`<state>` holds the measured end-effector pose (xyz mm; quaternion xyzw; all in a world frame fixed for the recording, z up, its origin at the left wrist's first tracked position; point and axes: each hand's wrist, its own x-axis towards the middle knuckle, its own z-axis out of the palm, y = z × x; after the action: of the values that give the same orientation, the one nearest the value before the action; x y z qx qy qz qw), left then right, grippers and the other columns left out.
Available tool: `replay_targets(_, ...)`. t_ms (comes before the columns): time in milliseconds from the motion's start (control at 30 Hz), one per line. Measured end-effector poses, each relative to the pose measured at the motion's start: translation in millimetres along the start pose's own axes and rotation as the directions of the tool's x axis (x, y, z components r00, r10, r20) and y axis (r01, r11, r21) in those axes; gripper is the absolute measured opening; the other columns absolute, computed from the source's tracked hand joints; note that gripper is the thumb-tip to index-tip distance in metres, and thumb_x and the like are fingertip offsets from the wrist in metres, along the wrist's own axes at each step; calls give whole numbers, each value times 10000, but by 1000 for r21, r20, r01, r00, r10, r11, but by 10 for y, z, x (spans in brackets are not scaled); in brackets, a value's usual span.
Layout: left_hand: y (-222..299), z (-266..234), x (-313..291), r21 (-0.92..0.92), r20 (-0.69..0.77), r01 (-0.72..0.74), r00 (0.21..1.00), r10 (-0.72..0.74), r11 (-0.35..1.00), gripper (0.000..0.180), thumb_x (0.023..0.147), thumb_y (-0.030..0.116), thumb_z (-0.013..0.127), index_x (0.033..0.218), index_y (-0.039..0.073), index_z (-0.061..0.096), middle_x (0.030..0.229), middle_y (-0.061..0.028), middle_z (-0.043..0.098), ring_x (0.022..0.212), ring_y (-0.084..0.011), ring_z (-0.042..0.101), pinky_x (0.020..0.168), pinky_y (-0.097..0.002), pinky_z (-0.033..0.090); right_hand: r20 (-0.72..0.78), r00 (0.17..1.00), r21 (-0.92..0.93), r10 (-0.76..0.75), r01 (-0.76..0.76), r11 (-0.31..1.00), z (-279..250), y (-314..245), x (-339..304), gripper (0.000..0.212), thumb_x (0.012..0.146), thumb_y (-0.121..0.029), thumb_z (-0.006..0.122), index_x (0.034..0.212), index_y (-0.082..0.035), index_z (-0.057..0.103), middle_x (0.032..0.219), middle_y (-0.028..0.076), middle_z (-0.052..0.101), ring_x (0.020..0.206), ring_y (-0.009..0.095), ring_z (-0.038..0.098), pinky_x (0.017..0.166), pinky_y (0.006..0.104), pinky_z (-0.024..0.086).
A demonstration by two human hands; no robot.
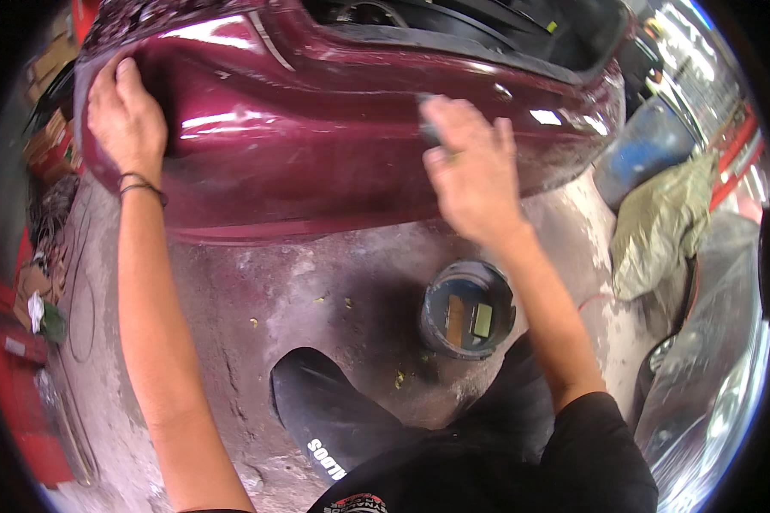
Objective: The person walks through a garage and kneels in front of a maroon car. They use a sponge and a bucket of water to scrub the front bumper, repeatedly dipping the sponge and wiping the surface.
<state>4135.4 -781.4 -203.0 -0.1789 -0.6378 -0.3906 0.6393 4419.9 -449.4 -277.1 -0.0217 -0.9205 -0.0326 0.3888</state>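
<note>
A glossy dark red car body panel stretches across the view in front of me, with a window opening along its far side. Against its left end rests my left hand, palm down and fingers stretched along the edge, holding nothing loose. My right hand, smeared by motion, is over the panel's right half. Its fingers are closed on a small dark grey pad, mostly hidden, that appears to be against the painted surface. Dull, hazy patches show on the paint towards the lower right.
Between my knees and the panel stands a dark bucket of murky liquid, with a brown strip and a yellow-green block in it. A blue drum and a pale sack stand at right. Cables and boxes line the left.
</note>
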Motion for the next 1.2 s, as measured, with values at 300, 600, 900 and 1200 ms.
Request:
replay_targets(300, 1279, 364, -207, -275, 234, -403, 853, 467, 873, 303, 1071, 285, 601, 1263, 93, 736, 1326, -107, 729, 1306, -323, 623, 1162, -465, 395, -175, 971, -46, 165, -176, 983, 25, -309, -48, 553, 989, -325, 608, 1481, -75, 583, 1571, 135, 532, 1501, 364, 429, 1177, 762, 278)
replay_targets(600, 2044, 801, -720, -176, 632, -413, 648, 425, 893, 588, 1130, 555, 406, 1536, 161, 566, 1663, -111, 462, 1608, -323, 313, 1298, -602, 195, -287, 889, 184, 358, -316, 931, 191, 705, -448, 608, 1060, -259, 555, 1647, -171, 426, 1740, 80, 369, 1604, 414, 311, 1226, 795, 137)
replay_targets(900, 1993, 799, -780, -103, 720, -483, 568, 400, 870, 613, 1131, 573, 393, 1586, 177, 504, 1680, -108, 438, 1609, -313, 314, 1294, -611, 211, -257, 737, 483, 625, -462, 744, 700, -50, -289, 681, 1126, -309, 413, 1714, -30, 213, 1799, 206, 137, 1661, 449, 68, 1265, 734, 36)
replay_targets(1200, 2090, 839, -784, -113, 733, -438, 570, 373, 892, 633, 1120, 600, 406, 1605, 201, 483, 1691, -109, 423, 1615, -320, 302, 1294, -660, 182, -250, 515, 653, 820, -536, 535, 383, 1219, -251, 671, 1155, -319, 355, 1726, -42, 137, 1820, 142, 96, 1681, 345, 29, 1289, 689, 11)
